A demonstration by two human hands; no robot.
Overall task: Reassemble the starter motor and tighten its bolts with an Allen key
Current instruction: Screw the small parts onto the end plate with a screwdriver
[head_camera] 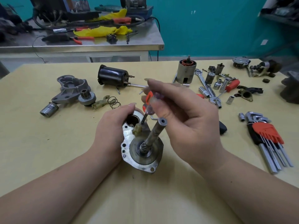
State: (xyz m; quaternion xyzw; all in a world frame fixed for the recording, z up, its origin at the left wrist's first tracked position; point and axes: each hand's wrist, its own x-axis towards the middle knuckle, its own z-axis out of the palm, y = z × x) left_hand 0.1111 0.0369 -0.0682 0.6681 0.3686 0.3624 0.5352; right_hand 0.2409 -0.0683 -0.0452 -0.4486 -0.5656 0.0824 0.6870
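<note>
Bright, even overhead light with soft shadows; wide-angle bending at the edges, slight blur throughout.

On the desk (48,143), the plate with its upright shaft (157,133) stands at near centre, between the left hand (111,128) and the right hand (181,110). Behind it to the left lie the housing (71,88), a socket (48,109) and a spring (114,102). The motor can (112,76) lies behind centre, the armature (186,71) stands to its right, and the Allen key set (267,136) lies at far right.
</note>
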